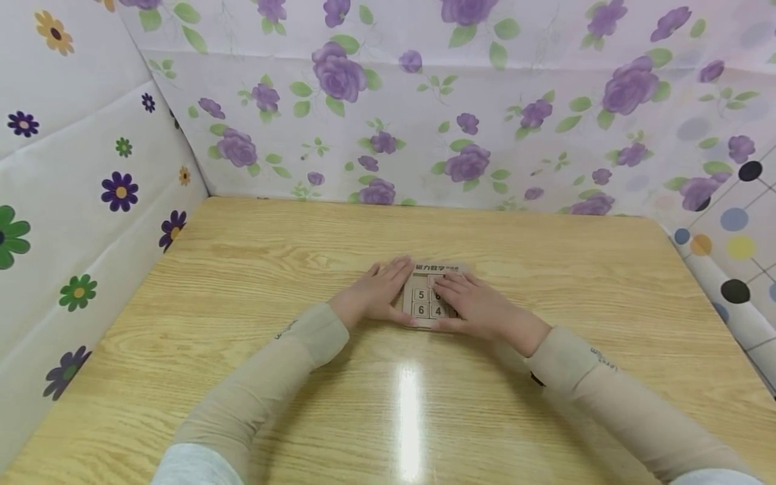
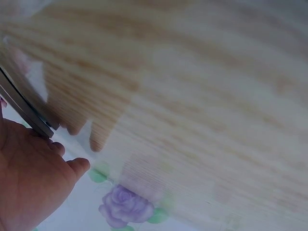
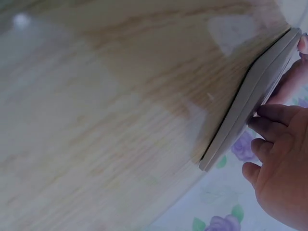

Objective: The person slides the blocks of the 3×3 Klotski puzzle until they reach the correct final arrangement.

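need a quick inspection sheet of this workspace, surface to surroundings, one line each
Surface: glossy wood-grain table, bright reflection toward the near side.
Job's things: number puzzle on the table; tiles 5, 6 and 4 readable, others partly covered.
Clutter: small dark item under the right sleeve, unidentifiable.
Grippers: left hand at the puzzle's left edge; right hand over its tiles.
Cables: nothing seen.
Surroundings: purple-flowered cloth behind; patterned coverings either side.

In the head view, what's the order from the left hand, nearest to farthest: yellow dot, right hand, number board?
1. Number board: just right of the left hand.
2. Right hand: on the board's right side.
3. Yellow dot: near the picture's right edge.
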Motion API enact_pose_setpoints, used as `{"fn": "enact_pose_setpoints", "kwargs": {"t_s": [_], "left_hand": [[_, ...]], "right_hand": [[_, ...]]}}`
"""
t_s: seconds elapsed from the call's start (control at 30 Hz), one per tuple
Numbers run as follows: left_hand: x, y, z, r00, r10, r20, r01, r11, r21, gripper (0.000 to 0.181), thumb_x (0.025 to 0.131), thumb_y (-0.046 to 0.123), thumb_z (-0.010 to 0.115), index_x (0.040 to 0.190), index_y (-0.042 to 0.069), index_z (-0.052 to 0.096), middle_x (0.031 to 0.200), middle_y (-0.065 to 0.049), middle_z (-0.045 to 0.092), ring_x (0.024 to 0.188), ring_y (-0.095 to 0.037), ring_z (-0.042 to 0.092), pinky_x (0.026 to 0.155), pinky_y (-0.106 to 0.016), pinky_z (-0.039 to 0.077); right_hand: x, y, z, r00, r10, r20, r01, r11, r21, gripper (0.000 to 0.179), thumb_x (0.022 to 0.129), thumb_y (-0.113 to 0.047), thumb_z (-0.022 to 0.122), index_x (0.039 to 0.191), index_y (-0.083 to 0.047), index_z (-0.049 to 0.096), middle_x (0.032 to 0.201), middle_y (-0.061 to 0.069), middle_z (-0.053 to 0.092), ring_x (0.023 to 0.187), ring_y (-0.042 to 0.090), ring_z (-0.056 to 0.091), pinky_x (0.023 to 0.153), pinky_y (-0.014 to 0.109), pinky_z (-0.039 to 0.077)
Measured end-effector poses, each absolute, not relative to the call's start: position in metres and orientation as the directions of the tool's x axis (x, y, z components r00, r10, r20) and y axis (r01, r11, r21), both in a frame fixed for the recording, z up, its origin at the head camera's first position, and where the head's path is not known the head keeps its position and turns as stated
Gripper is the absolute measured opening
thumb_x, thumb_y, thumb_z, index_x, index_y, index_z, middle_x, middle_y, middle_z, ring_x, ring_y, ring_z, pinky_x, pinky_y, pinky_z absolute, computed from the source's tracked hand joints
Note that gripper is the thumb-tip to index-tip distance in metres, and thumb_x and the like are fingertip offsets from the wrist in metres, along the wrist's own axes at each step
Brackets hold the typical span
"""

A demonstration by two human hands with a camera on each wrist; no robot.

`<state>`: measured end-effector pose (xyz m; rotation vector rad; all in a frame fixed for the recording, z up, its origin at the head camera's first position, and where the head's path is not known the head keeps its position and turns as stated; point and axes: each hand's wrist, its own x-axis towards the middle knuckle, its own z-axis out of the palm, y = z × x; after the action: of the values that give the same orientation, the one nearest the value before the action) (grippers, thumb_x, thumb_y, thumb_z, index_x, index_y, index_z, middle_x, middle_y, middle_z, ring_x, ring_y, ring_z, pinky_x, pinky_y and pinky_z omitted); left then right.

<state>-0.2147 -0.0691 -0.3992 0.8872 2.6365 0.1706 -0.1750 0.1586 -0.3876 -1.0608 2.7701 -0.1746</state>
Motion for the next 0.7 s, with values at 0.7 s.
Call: {"fn": "enact_pose_setpoints", "kwargs": {"t_s": [0.7], "left_hand": [[-0.216,-0.066,-0.399,-0.734,0.611,-0.296,0.565,0.792,0.232,0.117,0.077,0.069,0.06,0.153,0.008,-0.003,0.16,-0.008,-0.008,0.148,-0.021,-0.006,0.12,-0.047,0.002]], "right_hand": [[-0.176,0.153,-0.386,-0.725,-0.677,-0.125,-0.651,0.733,-0.198,0.077,0.094,-0.056,0.045,0.148,-0.003,0.031,0.154,0.015,0.028,0.145,0.034,0.018,0.119,0.052,0.013]]}}
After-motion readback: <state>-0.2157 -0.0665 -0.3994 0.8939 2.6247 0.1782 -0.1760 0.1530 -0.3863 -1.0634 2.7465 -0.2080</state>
